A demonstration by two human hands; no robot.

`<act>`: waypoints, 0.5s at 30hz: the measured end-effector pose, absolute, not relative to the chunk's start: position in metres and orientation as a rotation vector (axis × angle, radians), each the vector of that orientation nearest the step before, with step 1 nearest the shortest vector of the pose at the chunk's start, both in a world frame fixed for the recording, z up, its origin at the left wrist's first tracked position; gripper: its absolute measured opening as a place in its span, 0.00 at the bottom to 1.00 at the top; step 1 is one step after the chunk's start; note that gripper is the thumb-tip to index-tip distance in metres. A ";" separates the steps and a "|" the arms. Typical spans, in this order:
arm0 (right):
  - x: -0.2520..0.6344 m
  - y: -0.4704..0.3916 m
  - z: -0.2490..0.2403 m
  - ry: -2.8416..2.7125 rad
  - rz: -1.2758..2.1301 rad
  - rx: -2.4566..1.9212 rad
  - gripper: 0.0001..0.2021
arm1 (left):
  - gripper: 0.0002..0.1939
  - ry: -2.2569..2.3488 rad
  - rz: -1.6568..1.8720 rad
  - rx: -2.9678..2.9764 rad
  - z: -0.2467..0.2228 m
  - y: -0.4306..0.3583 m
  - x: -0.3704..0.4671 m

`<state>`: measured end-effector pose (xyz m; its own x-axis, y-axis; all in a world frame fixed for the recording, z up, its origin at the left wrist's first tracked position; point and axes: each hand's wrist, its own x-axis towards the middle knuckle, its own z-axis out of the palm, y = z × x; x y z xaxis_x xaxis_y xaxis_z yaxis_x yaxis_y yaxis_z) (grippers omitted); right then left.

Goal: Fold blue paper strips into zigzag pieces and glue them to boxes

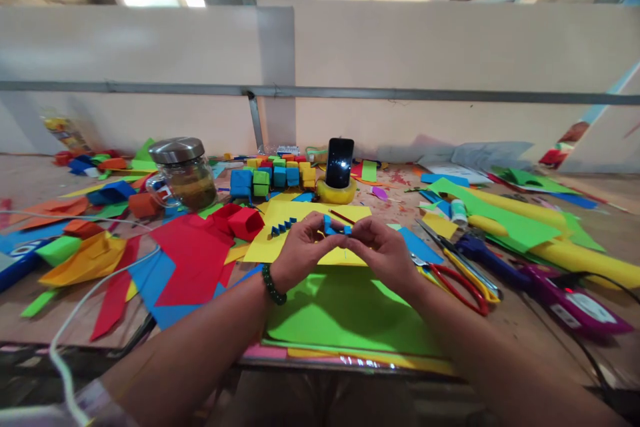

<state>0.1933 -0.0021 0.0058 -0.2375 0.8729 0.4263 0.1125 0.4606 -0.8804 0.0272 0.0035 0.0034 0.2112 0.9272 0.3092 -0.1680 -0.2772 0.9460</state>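
Over a yellow sheet, my left hand and my right hand are close together, fingers bent inward. Between their fingertips is a small folded blue paper piece, pinched from both sides and partly hidden by the fingers. Just left of my left hand, a blue zigzag-folded paper strip lies on the yellow sheet. Beyond the hands lies a reddish pencil. Under my wrists is a green sheet at the table's front edge.
Scissors with red-and-yellow handles and a purple glue gun lie to the right. A phone stands in a yellow tape roll behind rows of paper cubes. Left are a glass jar, a white cable and red paper.
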 end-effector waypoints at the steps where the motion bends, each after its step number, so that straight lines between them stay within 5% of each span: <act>1: 0.193 -0.003 0.007 -1.708 0.900 -0.869 0.09 | 0.12 0.755 1.264 1.374 0.004 0.003 0.027; 9: 0.203 -0.006 0.011 -1.705 0.849 -0.876 0.08 | 0.15 0.587 0.807 0.990 0.008 0.001 0.023; 15: 0.204 -0.003 0.008 -1.753 0.918 -0.880 0.10 | 0.15 0.543 0.774 0.945 0.007 0.001 0.023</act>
<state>0.2041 -0.0034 0.0084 -0.3029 0.8642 0.4017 0.1623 0.4622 -0.8718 0.0232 0.0012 0.0074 0.6155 0.7840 -0.0805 -0.3431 0.3586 0.8681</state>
